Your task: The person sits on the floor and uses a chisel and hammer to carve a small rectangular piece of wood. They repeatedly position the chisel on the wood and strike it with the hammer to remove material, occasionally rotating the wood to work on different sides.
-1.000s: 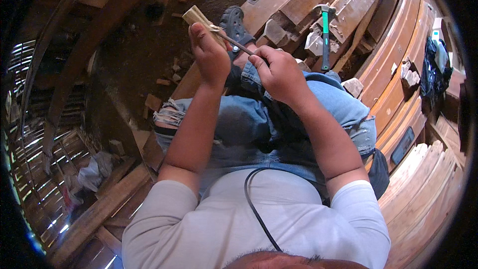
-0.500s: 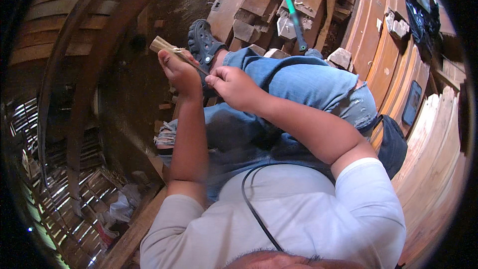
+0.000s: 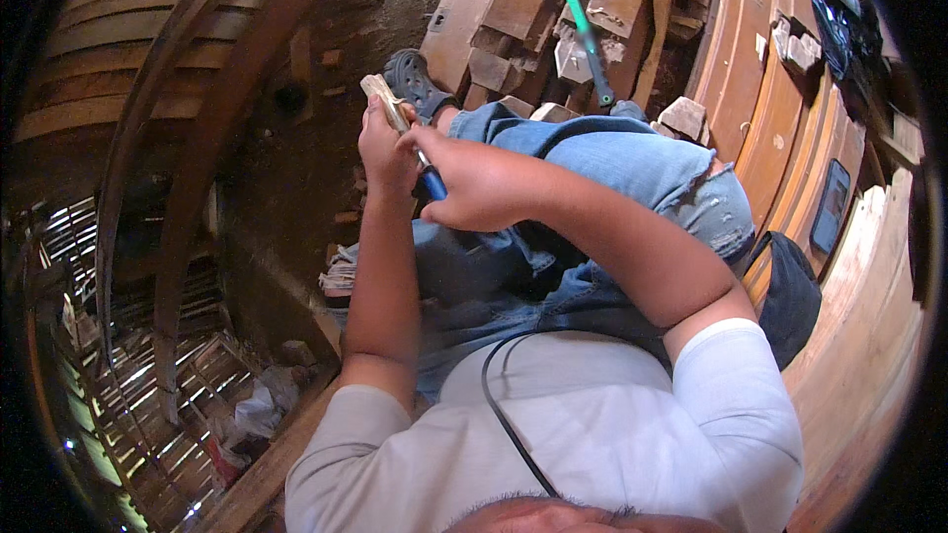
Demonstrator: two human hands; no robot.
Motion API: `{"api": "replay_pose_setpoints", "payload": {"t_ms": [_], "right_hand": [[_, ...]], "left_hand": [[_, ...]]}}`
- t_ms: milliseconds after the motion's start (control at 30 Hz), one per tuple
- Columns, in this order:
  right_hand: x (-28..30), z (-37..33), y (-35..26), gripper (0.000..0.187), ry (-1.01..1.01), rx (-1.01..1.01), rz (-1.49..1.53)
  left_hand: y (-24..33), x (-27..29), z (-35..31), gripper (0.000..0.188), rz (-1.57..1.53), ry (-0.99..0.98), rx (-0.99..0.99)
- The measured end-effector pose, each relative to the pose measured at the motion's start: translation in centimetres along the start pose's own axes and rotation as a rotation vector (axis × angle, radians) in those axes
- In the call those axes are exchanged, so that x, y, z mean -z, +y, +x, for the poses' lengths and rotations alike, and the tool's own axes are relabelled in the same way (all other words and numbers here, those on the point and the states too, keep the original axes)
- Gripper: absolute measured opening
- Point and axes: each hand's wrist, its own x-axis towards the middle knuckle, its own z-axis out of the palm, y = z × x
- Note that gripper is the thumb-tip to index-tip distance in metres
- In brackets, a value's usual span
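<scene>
My left hand [image 3: 383, 150] is closed round a short, pale piece of wood [image 3: 378, 89], held up over my lap. A thin shaving curls from the side of the wood. Gripped in my right hand [image 3: 474, 183] is a slim blue-handled tool [image 3: 433, 184], with a silvery section ahead of the handle. It lies along the wood and points away from me. The tool's tip is hidden by my fingers and the wood, so its exact kind cannot be made out.
A green-handled claw hammer [image 3: 583, 30] rests on stacked boards [image 3: 513, 0] beyond my knee. Several wood offcuts [image 3: 683, 116] lie near it. A phone [image 3: 830, 205] and a dark cap [image 3: 790, 296] are at my right. Curved timbers [image 3: 188, 178] stand on the left.
Both hands and the wood have shifted to the right, and the wood is turned more upright. My right hand has rolled over, bringing the blue handle into sight.
</scene>
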Motion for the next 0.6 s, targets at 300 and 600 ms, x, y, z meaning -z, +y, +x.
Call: {"api": "replay_pose_setpoints", "payload": {"t_ms": [300, 600], "right_hand": [[0.9, 1.3, 2.6, 0.031, 0.327, -0.049, -0.379], [2.4, 1.5, 3.6, 0.029, 0.363, -0.002, -0.645]], "left_hand": [[2.7, 0.4, -0.8, 0.032, -0.234, 0.065, 0.009], [4.0, 0.9, -1.1, 0.034, 0.155, -0.085, -0.081]]}}
